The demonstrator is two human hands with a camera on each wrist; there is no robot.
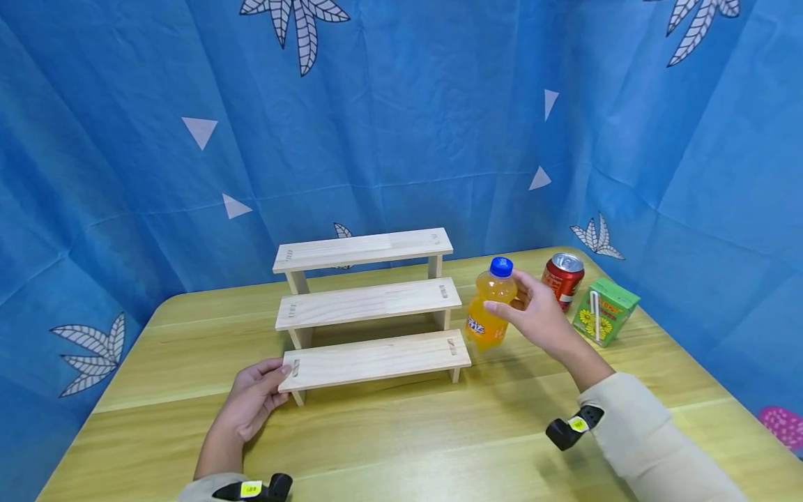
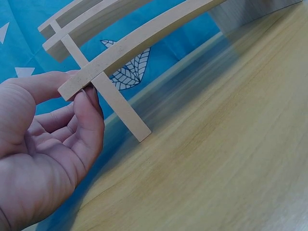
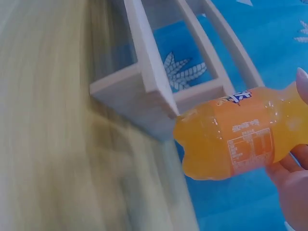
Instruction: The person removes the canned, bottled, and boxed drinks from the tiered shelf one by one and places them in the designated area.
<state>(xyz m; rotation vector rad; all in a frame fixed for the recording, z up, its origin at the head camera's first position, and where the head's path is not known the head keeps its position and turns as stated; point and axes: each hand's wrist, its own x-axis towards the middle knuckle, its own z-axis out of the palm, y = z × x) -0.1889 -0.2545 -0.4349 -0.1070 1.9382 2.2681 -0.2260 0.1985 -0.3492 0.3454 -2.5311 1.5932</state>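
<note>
A three-step wooden display rack [image 1: 376, 360] stands on the table. My left hand [image 1: 254, 397] pinches the left end of its lowest step between thumb and fingers; the left wrist view shows the thumb and fingertips at the end of that board [image 2: 79, 85]. With my right hand [image 1: 533, 310] I grip a bottle of orange soda [image 1: 489, 307] with a blue cap, around its upper part. The bottle is nearly upright just right of the rack. In the right wrist view the bottle's base [image 3: 202, 144] overlaps the rack's side.
A red soda can [image 1: 562, 279] and a green juice box [image 1: 605, 312] with a straw on its side stand on the table [image 1: 401, 446] beyond my right hand. A blue patterned curtain [image 1: 401, 139] hangs behind and beside the table.
</note>
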